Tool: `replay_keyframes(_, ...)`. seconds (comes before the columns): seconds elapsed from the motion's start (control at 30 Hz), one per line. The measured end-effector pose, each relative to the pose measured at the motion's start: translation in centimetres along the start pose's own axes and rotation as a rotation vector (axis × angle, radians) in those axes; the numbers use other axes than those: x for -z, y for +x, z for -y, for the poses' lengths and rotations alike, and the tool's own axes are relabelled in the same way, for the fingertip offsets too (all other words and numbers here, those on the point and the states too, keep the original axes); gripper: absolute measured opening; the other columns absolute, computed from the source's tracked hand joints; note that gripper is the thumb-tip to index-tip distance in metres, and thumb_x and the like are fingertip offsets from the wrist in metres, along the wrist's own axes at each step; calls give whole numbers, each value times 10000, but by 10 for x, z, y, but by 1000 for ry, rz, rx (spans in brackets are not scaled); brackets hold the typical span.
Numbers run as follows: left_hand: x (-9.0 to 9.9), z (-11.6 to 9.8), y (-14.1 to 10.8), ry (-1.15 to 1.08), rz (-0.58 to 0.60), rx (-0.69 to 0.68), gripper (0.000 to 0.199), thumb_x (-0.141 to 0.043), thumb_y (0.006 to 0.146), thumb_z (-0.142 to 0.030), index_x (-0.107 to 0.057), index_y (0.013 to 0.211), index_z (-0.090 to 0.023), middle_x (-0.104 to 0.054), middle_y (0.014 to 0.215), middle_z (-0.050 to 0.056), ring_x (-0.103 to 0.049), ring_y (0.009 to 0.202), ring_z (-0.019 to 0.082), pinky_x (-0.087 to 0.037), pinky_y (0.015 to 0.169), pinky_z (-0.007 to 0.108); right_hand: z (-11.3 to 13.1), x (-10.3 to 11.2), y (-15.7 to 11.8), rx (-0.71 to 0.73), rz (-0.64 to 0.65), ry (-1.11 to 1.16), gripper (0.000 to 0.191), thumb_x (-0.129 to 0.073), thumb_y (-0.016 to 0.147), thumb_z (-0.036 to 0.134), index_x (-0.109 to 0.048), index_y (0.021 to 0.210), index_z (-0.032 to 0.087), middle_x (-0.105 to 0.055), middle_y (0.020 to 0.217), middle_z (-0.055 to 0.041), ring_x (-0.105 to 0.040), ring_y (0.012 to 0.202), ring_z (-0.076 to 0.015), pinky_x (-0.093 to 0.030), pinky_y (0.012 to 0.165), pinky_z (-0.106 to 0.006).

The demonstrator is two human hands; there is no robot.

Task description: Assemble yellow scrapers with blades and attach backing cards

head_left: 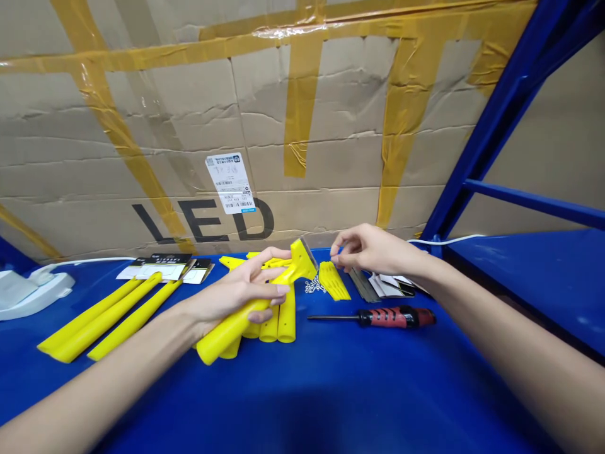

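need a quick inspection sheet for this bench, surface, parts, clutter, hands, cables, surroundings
surface: blue tabletop, shadow at front
job's things: yellow scraper, raised; yellow tubular handles; stacked yellow pieces; small metal parts, too small to identify; grey strips
clutter: red-and-black-handled screwdriver, lying flat; printed cards on yellow handles, left
hands: left hand grips scraper; right hand pinched above grey strips, contents unclear
cables: white cable along back right
surroundings: taped cardboard box marked LED; blue metal frame
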State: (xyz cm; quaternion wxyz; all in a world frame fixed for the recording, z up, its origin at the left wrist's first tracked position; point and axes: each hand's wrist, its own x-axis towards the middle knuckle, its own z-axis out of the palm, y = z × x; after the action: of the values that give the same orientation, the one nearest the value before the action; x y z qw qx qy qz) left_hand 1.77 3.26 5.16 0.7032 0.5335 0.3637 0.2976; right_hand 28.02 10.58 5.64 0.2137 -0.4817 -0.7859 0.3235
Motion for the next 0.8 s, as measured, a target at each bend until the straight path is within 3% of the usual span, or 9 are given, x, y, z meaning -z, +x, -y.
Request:
replay_keyframes(0.1,7,6,6,-193,-28,-9,504,-690,854,-58,-448,1246,-260,-550,757,-39,-433,462,26,-293,386,103,-1,-6,-3,58,28,-184,153,-668,731,77,-692,842,180,-770,742,-36,-713,694,-179,-501,618,-260)
replay_keyframes(0.2,15,9,8,-267,-46,-29,508,-661,848,-17,-456,1249,-253,-552,724,-28,-468,474,53,-309,369,99,-5,-15,-5,143,-19,-288,155,-644,710,56,-663,793,186,-770,765,-35,-705,700,-172,-488,639,-259)
replay_keyframes(0.33,23,9,5,-294,-27,-3,446,-632,877,-33,-459,1226,-252,-570,706,-14,-442,431,44,-331,366,96,-9,-24,-8,182,-65,-394,135,-628,717,63,-636,753,193,-751,757,-29,-663,668,-161,-439,613,-258)
replay_keyframes(0.5,26,11,3,-285,-46,-25,447,-651,876,-44,-456,1221,-250,-566,690,-19,-430,414,34,-347,376,93,0,-30,-14,248,46,-390,138,-615,760,72,-635,774,208,-721,724,17,-610,631,-126,-387,605,-242)
replay_keyframes(0.8,32,15,-7,-287,-160,-34,464,-624,880,-18,-431,1222,-265,-549,700,-34,-423,398,29,-357,380,100,3,-55,-12,378,13,-622,112,-566,884,126,-649,861,198,-703,859,-45,-583,733,-161,-281,606,-275)
